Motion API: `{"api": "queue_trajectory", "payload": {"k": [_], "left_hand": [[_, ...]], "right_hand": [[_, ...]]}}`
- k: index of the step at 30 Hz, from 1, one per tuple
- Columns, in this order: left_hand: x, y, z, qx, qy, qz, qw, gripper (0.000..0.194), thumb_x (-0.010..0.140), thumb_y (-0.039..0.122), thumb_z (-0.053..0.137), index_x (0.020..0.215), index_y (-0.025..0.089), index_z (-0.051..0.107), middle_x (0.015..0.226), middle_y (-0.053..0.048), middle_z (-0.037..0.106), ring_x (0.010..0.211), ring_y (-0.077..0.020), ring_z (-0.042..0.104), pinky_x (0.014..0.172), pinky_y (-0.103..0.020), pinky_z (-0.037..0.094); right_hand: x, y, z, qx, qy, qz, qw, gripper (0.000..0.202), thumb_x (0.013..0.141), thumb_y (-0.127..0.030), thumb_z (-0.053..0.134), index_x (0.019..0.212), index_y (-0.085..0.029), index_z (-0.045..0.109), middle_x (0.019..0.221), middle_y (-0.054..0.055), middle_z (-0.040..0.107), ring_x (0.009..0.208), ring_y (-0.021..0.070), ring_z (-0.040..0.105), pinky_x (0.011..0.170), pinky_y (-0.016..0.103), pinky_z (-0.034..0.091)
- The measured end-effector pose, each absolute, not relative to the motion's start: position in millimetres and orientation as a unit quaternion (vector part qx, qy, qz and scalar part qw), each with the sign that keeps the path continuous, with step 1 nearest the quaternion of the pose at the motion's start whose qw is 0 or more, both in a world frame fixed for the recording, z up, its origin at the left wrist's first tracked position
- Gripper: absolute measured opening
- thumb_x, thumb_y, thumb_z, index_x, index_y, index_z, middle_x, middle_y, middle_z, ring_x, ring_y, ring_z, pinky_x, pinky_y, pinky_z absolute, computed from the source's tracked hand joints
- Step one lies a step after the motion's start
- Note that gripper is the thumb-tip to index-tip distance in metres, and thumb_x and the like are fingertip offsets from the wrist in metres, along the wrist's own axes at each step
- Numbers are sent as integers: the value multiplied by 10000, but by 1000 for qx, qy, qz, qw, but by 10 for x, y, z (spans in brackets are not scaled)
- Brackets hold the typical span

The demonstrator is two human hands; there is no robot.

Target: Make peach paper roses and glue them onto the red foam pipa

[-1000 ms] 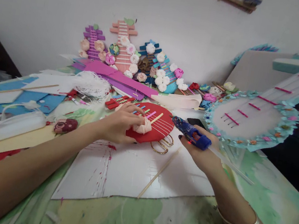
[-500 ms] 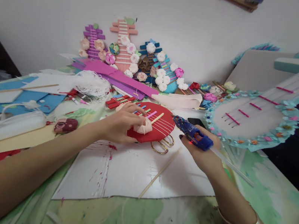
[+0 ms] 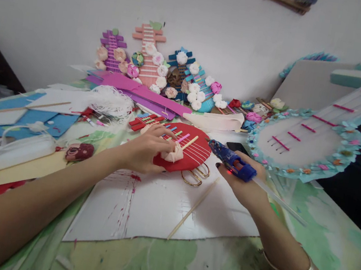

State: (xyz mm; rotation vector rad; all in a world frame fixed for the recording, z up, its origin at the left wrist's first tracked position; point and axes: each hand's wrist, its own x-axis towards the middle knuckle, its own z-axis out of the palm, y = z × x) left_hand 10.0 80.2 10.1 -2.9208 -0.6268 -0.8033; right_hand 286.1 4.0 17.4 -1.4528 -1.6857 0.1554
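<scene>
My left hand [image 3: 147, 148] is closed around a cream paper flower [image 3: 174, 153], its fingers pressing it against the lower left side of a red toy lute [image 3: 195, 148]. White strings and short coloured bars cross the lute's face; its red neck reaches back left, partly behind my hand. My right hand [image 3: 244, 186] grips a blue glue gun [image 3: 233, 159] with a clear glue stick poking out behind. The gun's nozzle points left, close to the lute's right edge. Gold-handled scissors [image 3: 194, 176] lie partly under the lute. A thin wooden stick [image 3: 192, 210] rests on the white board [image 3: 150, 214].
Several finished, flower-decked toy lutes, such as a peach one [image 3: 146, 56], lean on the back wall. A large pale-blue-rimmed lute [image 3: 297, 144] stands at right. White string [image 3: 110, 103], blue sheets [image 3: 45, 123] and a white power strip [image 3: 19, 155] lie at left. A phone [image 3: 236, 148] is behind the glue gun.
Almost nothing differs. Both hands keep their grips, and the red lute and glue gun have shifted only very slightly.
</scene>
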Motion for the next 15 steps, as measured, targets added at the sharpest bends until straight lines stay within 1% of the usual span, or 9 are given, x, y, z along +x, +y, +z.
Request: {"api": "queue_trajectory", "payload": {"k": [4, 9, 15], "left_hand": [[112, 791, 97, -945, -205, -255, 28, 321, 669, 229, 689, 980, 189, 624, 1098, -94, 647, 1160, -284, 494, 1028, -491, 319], [117, 788, 96, -945, -208, -252, 25, 316, 672, 230, 688, 981, 191, 632, 1089, -91, 651, 1164, -282, 490, 1039, -481, 311], [111, 797, 94, -944, -216, -247, 20, 335, 671, 259, 697, 990, 183, 630, 1110, -107, 642, 1168, -288, 491, 1031, -497, 312]], "right_hand": [[2862, 48, 167, -583, -681, 56, 440, 180, 650, -312, 633, 619, -219, 482, 551, -59, 429, 505, 103, 363, 501, 230, 327], [2854, 46, 168, -583, -679, 60, 441, 171, 656, -309, 635, 634, -216, 493, 561, -61, 433, 511, 99, 367, 506, 227, 329], [2844, 23, 192, -587, -680, 54, 436, 167, 662, -304, 633, 641, -217, 492, 549, -62, 422, 510, 100, 362, 509, 229, 325]]}}
